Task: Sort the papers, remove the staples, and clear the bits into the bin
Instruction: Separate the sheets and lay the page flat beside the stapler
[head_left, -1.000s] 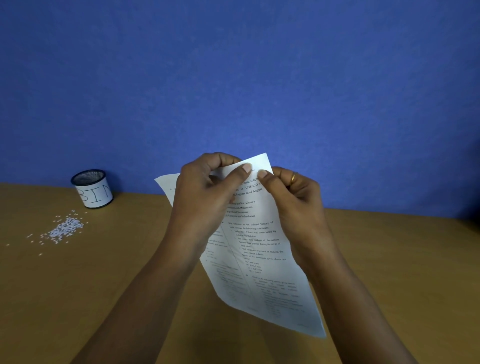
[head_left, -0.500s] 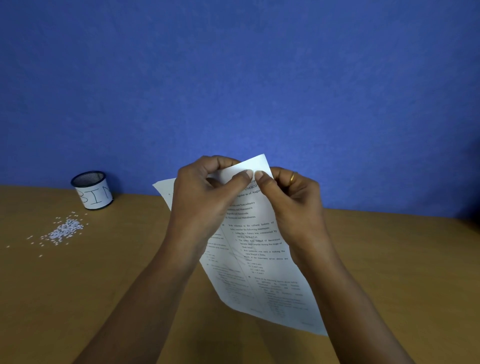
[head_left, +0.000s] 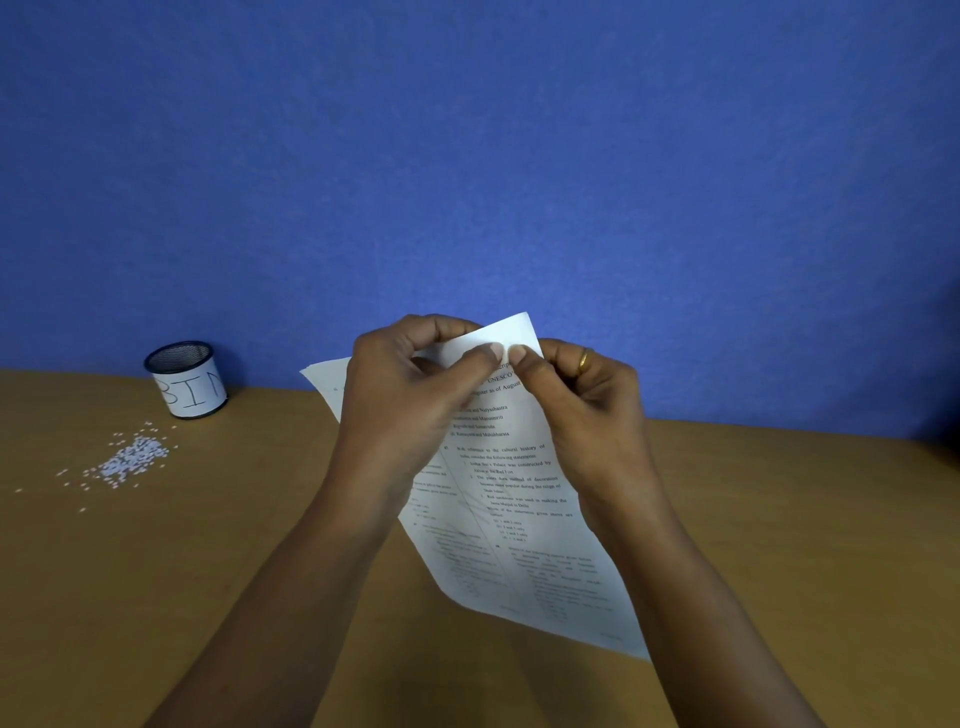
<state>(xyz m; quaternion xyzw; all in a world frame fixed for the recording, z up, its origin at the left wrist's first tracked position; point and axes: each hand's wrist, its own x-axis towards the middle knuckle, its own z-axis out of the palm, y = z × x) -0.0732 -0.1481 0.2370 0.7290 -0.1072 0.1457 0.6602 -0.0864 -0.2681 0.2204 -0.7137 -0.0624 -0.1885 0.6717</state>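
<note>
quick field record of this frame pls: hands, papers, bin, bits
left hand: pinches top corner of papers
right hand: pinches same corner, wears ring
papers: printed sheets, held up over table
bin: mesh cup labelled BIN, upright, far left
bits: white scatter on table near bin

The printed papers were held up in the air above the table, in the middle of the view. The left hand was at their upper left part and the right hand at their upper right part, with the two thumbs touching each other at the top corner. Far to the left, the bin stood on the table, close to the wall behind it. The paper bits lay on the table just before the bin, slightly to its left.
</note>
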